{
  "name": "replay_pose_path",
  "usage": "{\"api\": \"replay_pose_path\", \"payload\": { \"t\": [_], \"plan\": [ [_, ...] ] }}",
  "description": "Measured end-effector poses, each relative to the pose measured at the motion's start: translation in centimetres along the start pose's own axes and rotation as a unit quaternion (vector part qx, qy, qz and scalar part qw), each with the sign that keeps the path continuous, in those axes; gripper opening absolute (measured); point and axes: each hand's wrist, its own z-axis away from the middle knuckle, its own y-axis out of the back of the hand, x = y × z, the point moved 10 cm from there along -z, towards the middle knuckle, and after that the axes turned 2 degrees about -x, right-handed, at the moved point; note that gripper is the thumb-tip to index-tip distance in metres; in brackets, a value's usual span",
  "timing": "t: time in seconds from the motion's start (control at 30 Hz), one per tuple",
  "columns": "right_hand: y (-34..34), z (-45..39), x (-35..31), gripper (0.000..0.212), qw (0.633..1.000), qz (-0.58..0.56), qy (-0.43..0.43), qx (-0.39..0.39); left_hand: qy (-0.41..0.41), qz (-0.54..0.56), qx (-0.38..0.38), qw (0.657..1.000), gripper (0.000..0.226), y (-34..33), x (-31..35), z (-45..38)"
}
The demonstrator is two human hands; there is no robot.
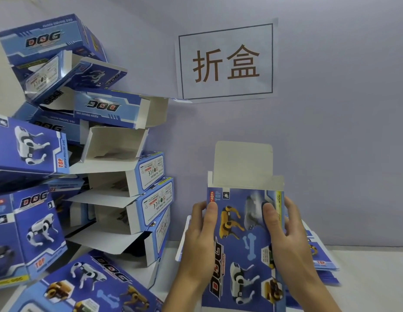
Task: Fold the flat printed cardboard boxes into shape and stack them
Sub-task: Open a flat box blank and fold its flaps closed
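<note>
left hand (199, 239): fingers curled, thumb forward, gripping; right hand (284, 230): same, mirrored; both forearms raised

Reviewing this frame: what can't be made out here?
Head view only:
- Bottom of the held box: cut off by the lower edge.
- Fingers of left hand and right hand: behind the box, only thumbs show.
- Flat boxes: mostly hidden by box and right hand.
- Warning labels on the stack: too small to read.

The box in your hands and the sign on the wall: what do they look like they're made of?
The box, held by the left hand and right hand, looks like thin printed cardboard: slightly glossy blue print outside, plain matte grey-white inside on the raised top flap. The sign appears to be plain white paper, lying flat against the wall, with printed characters and a border.
</note>
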Motion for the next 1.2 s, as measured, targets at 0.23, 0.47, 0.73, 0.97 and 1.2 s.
{"api": "replay_pose_path", "payload": {
  "t": [0.23,0.47,0.73,0.97,1.2],
  "plan": [
    [-1.5,0.8,-1.2,0.044,1.0,-0.011,0.011,0.001,-0.032,0.054,0.01,0.998,0.056,0.7,3.4,-0.3],
    [-2.5,1.1,-1.8,0.069,0.998,-0.019,0.032,-0.049,-0.138,-0.113,0.111,0.978,0.07,2.1,5.3,0.6],
    [-2.4,0.5,-2.9,0.064,0.988,-0.109,0.02,-0.111,-0.131,-0.055,0.056,0.988,0.058,1.2,5.3,0.6],
    [-0.4,0.7,-3.9,0.069,0.997,-0.005,0.08,0.004,-0.079,-0.019,-0.019,0.997,0.045,-0.1,4.9,0.3],
    [-0.3,0.9,-4.2,0.07,0.995,-0.005,0.092,0.027,-0.058,0.017,0.011,0.998,0.038,-0.9,5.3,0.6]
  ]
}}
